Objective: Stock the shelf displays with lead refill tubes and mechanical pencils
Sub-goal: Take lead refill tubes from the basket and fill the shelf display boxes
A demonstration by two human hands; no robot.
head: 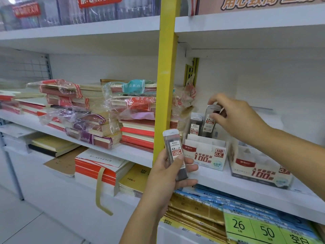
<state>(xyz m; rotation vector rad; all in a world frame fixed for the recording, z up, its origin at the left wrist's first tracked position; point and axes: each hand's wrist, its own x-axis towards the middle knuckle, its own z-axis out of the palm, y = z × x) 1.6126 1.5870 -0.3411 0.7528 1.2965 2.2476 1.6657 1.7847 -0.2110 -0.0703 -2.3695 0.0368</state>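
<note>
Head view, single frame. Left hand point(168, 173), lower centre of frame, gripped one lead refill tube point(173, 152) upright, with the thumb across its label and the fingers curled round behind. It was held in front of the yellow shelf upright point(167, 76).

Right hand point(237, 118), centre right, pinched the cap end of a second refill tube point(210, 120) between thumb and fingertips. This tube was slightly tilted, its lower end down in the back row of the 0.5 HB display box point(205, 155); could not tell whether it reached the box floor. Third refill tube point(194, 125) stood just beside it on the left, in the same box.

Box sat on the white shelf board point(219, 182), right of the upright. A matching display box point(260, 171) sat further right, its label blurred. Wrapped notebook stacks point(91, 110) lay on the shelf at left of frame. Green price cards point(253, 228) at lower right.
</note>
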